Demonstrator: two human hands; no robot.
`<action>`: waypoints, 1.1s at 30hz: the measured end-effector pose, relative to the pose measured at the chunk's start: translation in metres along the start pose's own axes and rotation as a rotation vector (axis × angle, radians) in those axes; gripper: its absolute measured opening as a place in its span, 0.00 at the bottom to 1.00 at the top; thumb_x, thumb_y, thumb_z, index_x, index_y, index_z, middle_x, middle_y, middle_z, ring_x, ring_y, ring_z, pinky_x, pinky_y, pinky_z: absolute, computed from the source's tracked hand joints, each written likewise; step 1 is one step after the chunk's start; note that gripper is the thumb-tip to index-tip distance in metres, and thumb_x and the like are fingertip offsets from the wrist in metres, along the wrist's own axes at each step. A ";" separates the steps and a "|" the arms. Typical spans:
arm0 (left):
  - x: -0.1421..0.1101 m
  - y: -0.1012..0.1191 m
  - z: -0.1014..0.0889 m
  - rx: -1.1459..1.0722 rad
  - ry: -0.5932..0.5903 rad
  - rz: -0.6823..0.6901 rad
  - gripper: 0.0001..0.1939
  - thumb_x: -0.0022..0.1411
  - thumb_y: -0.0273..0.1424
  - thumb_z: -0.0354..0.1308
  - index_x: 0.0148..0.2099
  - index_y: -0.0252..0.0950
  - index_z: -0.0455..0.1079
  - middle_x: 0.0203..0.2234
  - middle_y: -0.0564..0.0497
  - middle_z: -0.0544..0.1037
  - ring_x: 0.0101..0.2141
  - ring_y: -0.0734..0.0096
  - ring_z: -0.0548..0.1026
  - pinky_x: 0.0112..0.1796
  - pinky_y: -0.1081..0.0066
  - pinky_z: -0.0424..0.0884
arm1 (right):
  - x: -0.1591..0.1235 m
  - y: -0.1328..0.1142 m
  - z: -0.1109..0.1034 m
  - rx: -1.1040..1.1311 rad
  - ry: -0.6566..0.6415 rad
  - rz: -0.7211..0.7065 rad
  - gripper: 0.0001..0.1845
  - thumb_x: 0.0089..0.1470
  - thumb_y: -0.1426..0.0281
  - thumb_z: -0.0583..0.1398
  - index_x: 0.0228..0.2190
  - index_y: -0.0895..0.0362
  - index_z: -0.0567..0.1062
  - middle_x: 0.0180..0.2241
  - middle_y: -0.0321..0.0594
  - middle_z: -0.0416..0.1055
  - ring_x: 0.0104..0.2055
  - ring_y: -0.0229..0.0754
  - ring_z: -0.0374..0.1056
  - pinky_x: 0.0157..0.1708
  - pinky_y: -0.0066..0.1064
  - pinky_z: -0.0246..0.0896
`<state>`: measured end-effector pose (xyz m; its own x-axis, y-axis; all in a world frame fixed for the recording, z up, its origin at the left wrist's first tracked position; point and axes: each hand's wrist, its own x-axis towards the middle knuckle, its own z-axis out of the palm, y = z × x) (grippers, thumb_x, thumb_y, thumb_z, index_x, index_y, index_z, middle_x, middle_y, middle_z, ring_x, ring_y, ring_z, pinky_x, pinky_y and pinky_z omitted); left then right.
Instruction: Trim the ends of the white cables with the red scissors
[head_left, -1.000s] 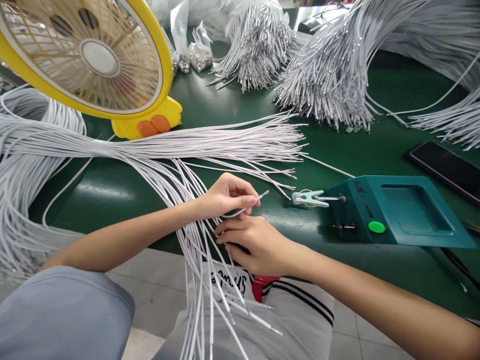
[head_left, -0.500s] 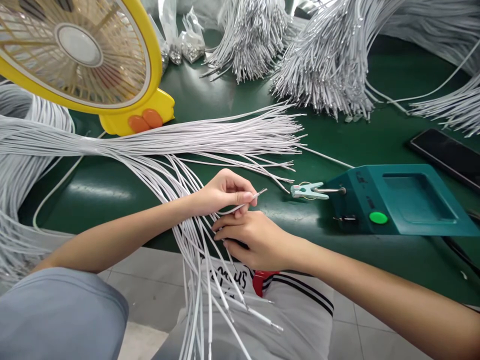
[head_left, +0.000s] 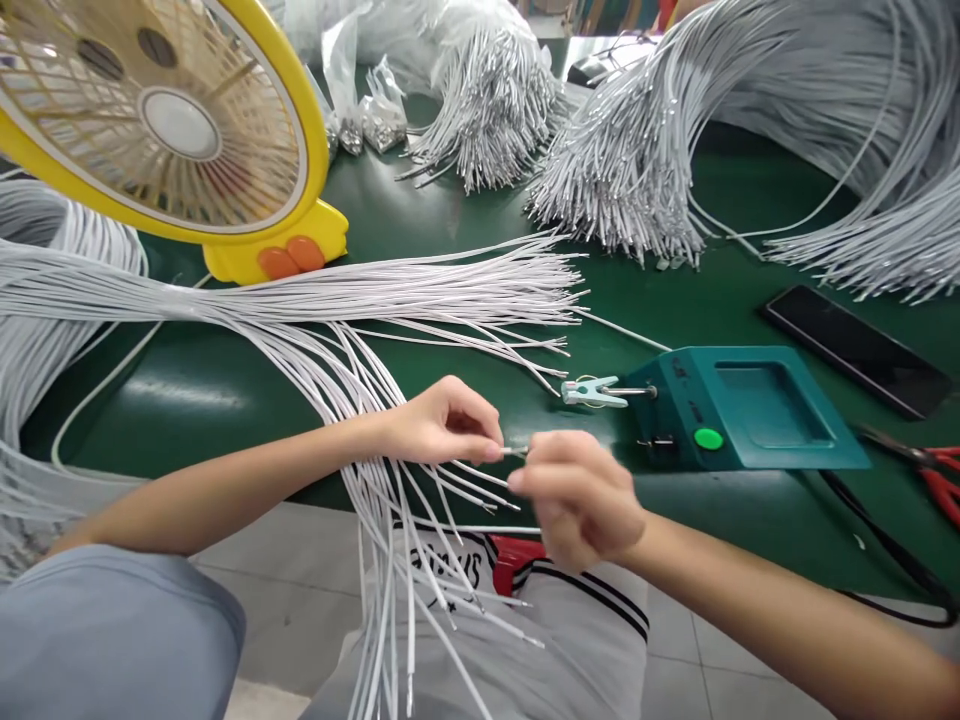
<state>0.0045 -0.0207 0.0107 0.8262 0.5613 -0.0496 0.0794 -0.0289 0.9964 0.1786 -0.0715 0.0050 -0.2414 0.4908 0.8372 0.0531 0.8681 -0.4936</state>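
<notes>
My left hand pinches the end of one thin white wire near the table's front edge. My right hand is closed in a pinch at that same wire tip, fingertips meeting the left hand's. A fan of white wires spreads across the green table and several strands hang over the edge into my lap. Just right of my hands sits a teal box with a green button and a small clip sticking out of its left side.
A yellow desk fan stands at the back left. Big bundles of white wires lie along the back and right. A black phone and red-handled scissors lie at the right. Small plastic bags sit behind the fan.
My right hand has risen from under the left hand and come to the wire tip. The left hand has lowered the wire end slightly. The view has shifted, bringing the scissors into sight.
</notes>
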 end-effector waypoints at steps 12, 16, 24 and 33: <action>-0.005 0.023 -0.048 0.571 0.184 -0.085 0.15 0.59 0.31 0.54 0.23 0.30 0.72 0.14 0.52 0.69 0.18 0.78 0.66 0.21 0.78 0.59 | 0.000 0.020 0.016 -0.072 -0.518 0.580 0.10 0.54 0.74 0.55 0.37 0.58 0.73 0.30 0.37 0.76 0.27 0.32 0.67 0.30 0.25 0.60; 0.001 0.001 -0.051 1.229 0.555 -0.094 0.12 0.61 0.31 0.52 0.33 0.34 0.76 0.30 0.49 0.76 0.30 0.70 0.73 0.29 0.72 0.62 | -0.001 0.017 0.015 -0.152 -0.707 0.383 0.08 0.55 0.71 0.55 0.32 0.57 0.75 0.34 0.37 0.76 0.35 0.36 0.69 0.36 0.27 0.61; 0.004 -0.014 -0.049 1.549 0.344 -0.108 0.15 0.60 0.19 0.46 0.37 0.33 0.73 0.32 0.47 0.74 0.34 0.66 0.72 0.32 0.69 0.65 | -0.002 0.017 0.018 -0.247 -0.751 0.284 0.10 0.57 0.71 0.53 0.30 0.57 0.75 0.33 0.36 0.75 0.33 0.35 0.66 0.33 0.27 0.59; 0.004 -0.004 -0.031 1.505 0.426 -0.214 0.11 0.59 0.21 0.46 0.34 0.33 0.70 0.32 0.46 0.73 0.34 0.65 0.73 0.29 0.69 0.60 | -0.002 0.017 0.019 -0.243 -0.750 0.284 0.09 0.56 0.72 0.54 0.31 0.56 0.74 0.33 0.36 0.74 0.33 0.35 0.64 0.33 0.27 0.58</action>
<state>-0.0102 0.0073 0.0090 0.5369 0.8370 0.1057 0.8426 -0.5383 -0.0168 0.1619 -0.0593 -0.0091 -0.7634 0.5879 0.2674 0.3961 0.7532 -0.5251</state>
